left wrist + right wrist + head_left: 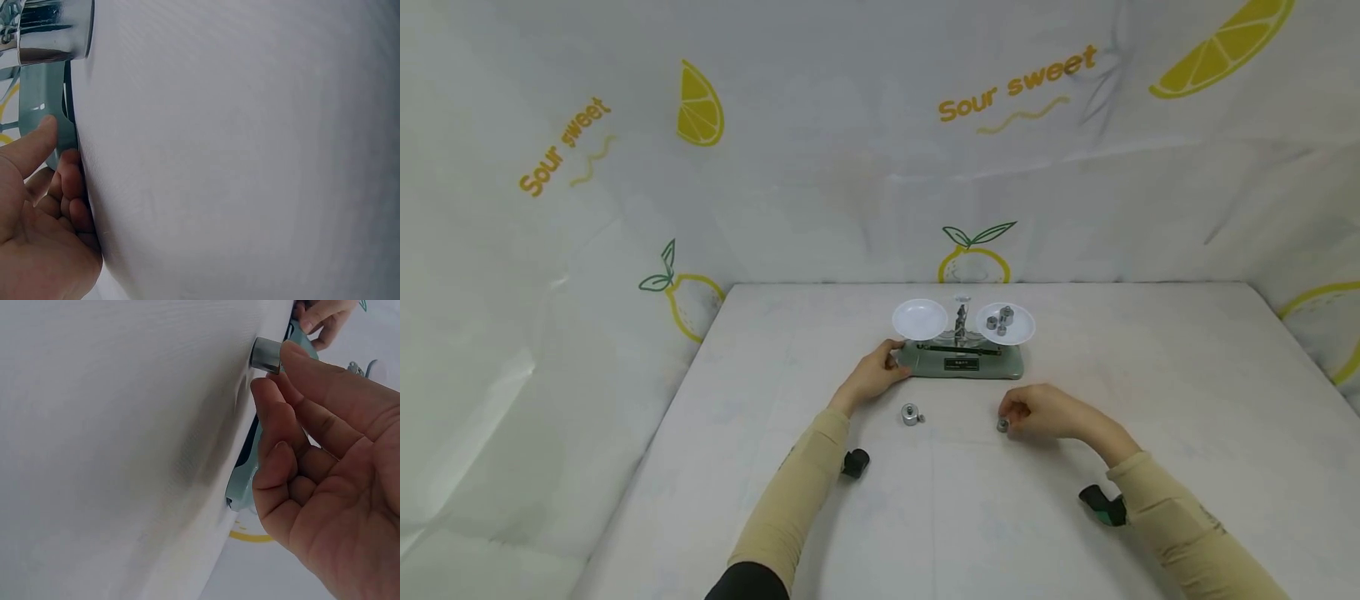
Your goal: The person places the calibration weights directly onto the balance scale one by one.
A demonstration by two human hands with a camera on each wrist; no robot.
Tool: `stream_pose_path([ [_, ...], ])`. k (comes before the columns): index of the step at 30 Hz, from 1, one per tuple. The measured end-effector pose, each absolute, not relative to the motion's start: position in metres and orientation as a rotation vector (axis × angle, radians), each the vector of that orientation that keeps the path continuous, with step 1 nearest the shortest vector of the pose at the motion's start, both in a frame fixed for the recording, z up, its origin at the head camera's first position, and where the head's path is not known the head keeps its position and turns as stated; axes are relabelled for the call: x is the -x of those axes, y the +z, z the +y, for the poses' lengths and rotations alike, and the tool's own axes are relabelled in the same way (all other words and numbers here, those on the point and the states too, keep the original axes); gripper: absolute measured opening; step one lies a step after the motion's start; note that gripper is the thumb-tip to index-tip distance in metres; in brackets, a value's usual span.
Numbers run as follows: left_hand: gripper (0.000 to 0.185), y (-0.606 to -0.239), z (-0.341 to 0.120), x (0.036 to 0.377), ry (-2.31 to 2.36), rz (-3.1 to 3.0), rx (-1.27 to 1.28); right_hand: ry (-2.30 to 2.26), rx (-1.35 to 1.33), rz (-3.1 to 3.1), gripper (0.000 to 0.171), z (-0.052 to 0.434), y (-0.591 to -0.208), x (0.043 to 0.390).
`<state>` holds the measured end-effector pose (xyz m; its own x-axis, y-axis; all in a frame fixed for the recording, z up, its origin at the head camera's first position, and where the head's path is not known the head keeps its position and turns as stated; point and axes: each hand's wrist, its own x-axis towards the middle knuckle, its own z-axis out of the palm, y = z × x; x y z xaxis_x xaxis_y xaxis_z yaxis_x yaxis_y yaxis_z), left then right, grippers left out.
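A green balance scale (pixel 992 365) with two white pans stands toward the back of the table. My left hand (pixel 872 375) grips the left end of its base, thumb on one side and fingers curled on the other, as the left wrist view shows. The right hand (pixel 1045 411) pinches a small metal weight (pixel 267 355) by its top, low over the table in front of the scale. Several metal weights (pixel 1006 313) sit on the right pan (pixel 1021 329); the left pan (pixel 920 319) bears nothing.
Between the hands, a larger metal weight (pixel 910 414) stands on the white table (pixel 925 517) with a tiny one (pixel 921 419) beside it. In the left wrist view a shiny metal cylinder (pixel 56 37) shows near the base. A lemon-printed sheet (pixel 850 167) hangs behind.
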<state>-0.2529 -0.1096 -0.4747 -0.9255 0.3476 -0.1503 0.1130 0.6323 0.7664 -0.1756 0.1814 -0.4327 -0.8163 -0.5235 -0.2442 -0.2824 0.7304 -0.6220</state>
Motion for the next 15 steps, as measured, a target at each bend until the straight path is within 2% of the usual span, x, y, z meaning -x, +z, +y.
stream_pose_path([
  [15,0.051,-0.4733,-0.109,0.2526,1.178,2.577,-0.381,-0.83,0.655,2.502,0.012,0.1808,-0.4409,0.1769],
])
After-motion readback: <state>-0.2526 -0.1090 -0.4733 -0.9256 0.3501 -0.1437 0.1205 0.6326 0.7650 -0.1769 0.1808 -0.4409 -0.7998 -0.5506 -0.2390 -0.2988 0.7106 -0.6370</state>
